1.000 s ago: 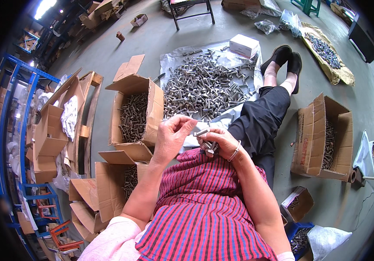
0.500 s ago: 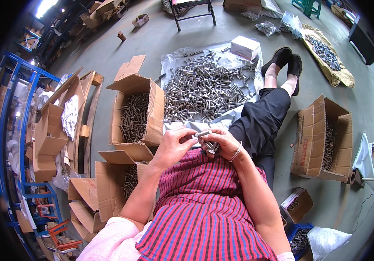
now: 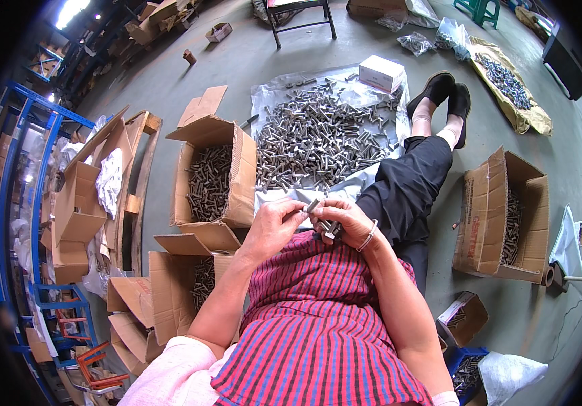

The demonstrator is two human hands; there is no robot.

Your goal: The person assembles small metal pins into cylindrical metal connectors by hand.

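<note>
The person sits on the concrete floor [image 3: 169,88] with legs stretched forward, and both hands meet just above the lap, over a red striped apron [image 3: 318,325]. The left hand [image 3: 274,227] curls its fingers inward and pinches a small grey bolt [image 3: 312,205] by one end; the right hand [image 3: 345,220] closes around the other end and also cups a few more bolts against its palm (they peek out dark under the fingers). A thin bracelet [image 3: 368,237] circles the right wrist. The two hands touch at the fingertips, with the bolt held between them.

Just beyond the hands, a grey plastic sheet [image 3: 270,91] lies on the floor carrying a wide heap of loose bolts [image 3: 318,139]. A small white box [image 3: 381,72] sits at the far edge of that sheet, near the person's black shoes [image 3: 446,91].

To the left of the hands stands an open cardboard box [image 3: 213,172] partly filled with bolts, and a second open box [image 3: 182,284] sits nearer, beside the left elbow. On the right, well apart from the hands, another cardboard box [image 3: 501,216] lies tipped on its side with bolts inside. Blue metal shelving [image 3: 30,169] runs along the far left, stacked with flattened cartons.
</note>
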